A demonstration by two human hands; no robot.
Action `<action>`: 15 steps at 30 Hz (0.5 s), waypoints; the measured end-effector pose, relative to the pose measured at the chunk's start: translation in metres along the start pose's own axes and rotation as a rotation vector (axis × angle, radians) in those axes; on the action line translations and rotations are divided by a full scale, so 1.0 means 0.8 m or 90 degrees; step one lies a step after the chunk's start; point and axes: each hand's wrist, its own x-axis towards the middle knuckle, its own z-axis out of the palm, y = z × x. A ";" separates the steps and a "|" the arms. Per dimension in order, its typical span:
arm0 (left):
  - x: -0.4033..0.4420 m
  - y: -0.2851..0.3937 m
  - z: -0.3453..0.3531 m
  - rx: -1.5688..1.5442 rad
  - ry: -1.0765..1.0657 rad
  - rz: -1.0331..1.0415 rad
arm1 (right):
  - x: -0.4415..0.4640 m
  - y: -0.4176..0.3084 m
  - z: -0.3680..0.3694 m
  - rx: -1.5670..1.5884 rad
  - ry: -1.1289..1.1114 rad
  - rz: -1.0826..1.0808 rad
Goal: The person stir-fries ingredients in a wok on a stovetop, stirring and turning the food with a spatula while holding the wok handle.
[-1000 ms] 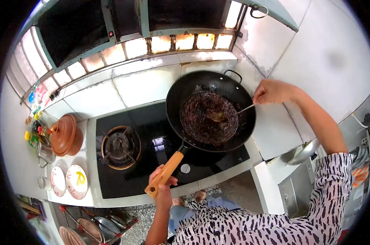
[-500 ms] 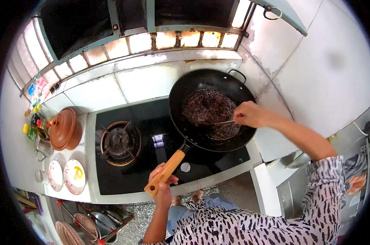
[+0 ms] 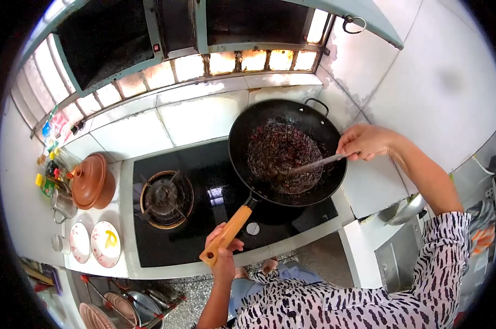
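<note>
A black wok point(image 3: 330, 178) rests on the right side of the cooktop, with a dark bubbling mixture point(image 3: 286, 151) inside. My left hand point(image 3: 223, 252) is wrapped round its wooden handle point(image 3: 234, 227). At the wok's right rim, my right hand point(image 3: 366, 142) grips the end of a metal utensil point(image 3: 319, 163). The utensil slants down to the left, and its far end dips into the mixture, where its shape is hard to make out.
Left of the wok is a bare burner point(image 3: 167, 199) on the black cooktop point(image 3: 204, 164). A brown clay pot point(image 3: 92, 183), bottles and two plates point(image 3: 106, 244) stand further left. A sink point(image 3: 396, 263) lies at right, a dish rack point(image 3: 103, 299) at lower left.
My right hand went from the right rim in over the wok, then back out to the right rim. The utensil now shows more of its length. My left hand keeps hold of the handle.
</note>
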 end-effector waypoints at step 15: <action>-0.002 0.003 0.000 -0.019 -0.011 -0.026 | 0.208 -0.070 0.068 -0.337 0.241 -0.054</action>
